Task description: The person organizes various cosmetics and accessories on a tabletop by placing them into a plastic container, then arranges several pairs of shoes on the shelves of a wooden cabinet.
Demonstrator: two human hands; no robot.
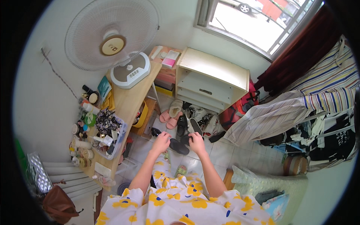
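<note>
We judge shoe handling underway: right hand (196, 143) pinching a black shoe (185, 140); left hand (161, 142), closure we cannot tell. Next calls for steady support.

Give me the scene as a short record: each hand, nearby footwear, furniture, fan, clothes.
Left hand: beside one end of a dark shoe; contact unclear
Right hand: grip on a second dark shoe
Footwear: pink slippers on the tiled floor
Furniture: pale cabinet below the window
Fan: on the wooden table
Clothes: striped garments, right side
</note>
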